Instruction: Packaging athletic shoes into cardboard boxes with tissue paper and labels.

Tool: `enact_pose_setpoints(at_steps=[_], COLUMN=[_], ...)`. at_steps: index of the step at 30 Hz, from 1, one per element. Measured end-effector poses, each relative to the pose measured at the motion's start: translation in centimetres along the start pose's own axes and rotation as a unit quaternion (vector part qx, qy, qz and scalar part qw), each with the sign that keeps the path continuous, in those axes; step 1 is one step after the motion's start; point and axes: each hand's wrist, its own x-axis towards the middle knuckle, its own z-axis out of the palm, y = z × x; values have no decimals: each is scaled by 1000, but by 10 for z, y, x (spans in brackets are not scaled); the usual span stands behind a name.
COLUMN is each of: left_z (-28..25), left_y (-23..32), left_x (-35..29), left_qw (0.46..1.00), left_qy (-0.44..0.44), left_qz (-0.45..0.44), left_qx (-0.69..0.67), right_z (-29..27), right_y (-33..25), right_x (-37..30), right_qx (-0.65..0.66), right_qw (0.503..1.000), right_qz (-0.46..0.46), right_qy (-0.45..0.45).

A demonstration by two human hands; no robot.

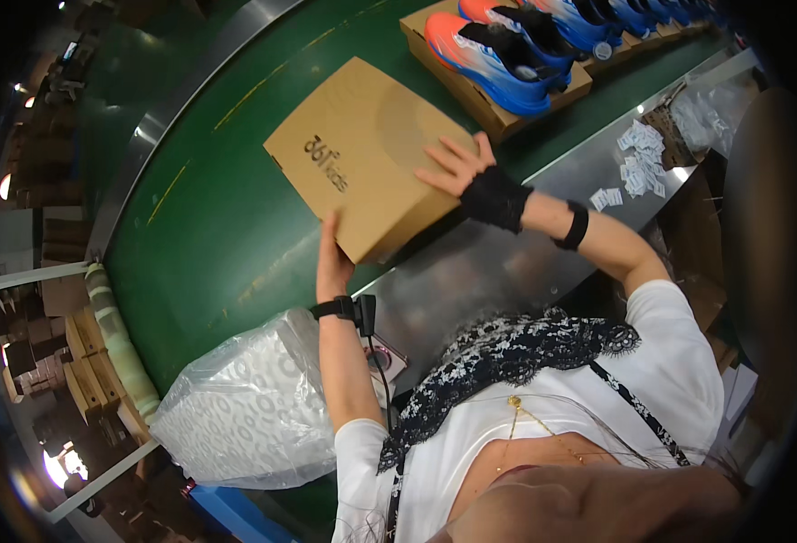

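Observation:
A closed brown cardboard shoe box [371, 127] with dark print on its lid stands over the green conveyor belt, turned at an angle. My left hand [333, 258] grips its near left corner, thumb up along the side; the other fingers are mostly hidden behind the box. On the lid near the right edge lies my right hand [457, 167], fingers spread. A black wrist support [496, 199] covers that wrist. To the right, open shoe boxes hold orange and blue sneakers [493, 63].
Small white packets [643, 158] lie on the metal ledge [471, 262] at right, beside a carton with clear plastic [706, 118]. A plastic-wrapped stack of patterned paper [254, 407] stands at lower left. The green belt [227, 217] runs beneath the box.

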Motion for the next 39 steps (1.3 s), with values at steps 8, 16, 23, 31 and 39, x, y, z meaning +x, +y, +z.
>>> enact_pose_setpoints(at_steps=[8, 16, 23, 31, 39], left_z=[2, -95, -165, -217, -150], left_y=[72, 50, -8, -60, 4], left_x=[-51, -177, -246, -300, -213], left_qw=[972, 934, 841, 676, 883], left_qy=[-53, 219, 390, 588, 387], left_qz=[-64, 208, 232, 211, 247], left_qx=[-220, -192, -293, -391, -100], right_z=[-95, -59, -84, -115, -167], right_y=[25, 118, 148, 137, 58], right_x=[59, -8, 19, 39, 30], right_qx=[133, -29, -43, 58, 148], right_qw=[982, 996, 960, 989, 975], right_qz=[-16, 58, 195, 130, 31], right_qy=[131, 63, -194, -51, -164])
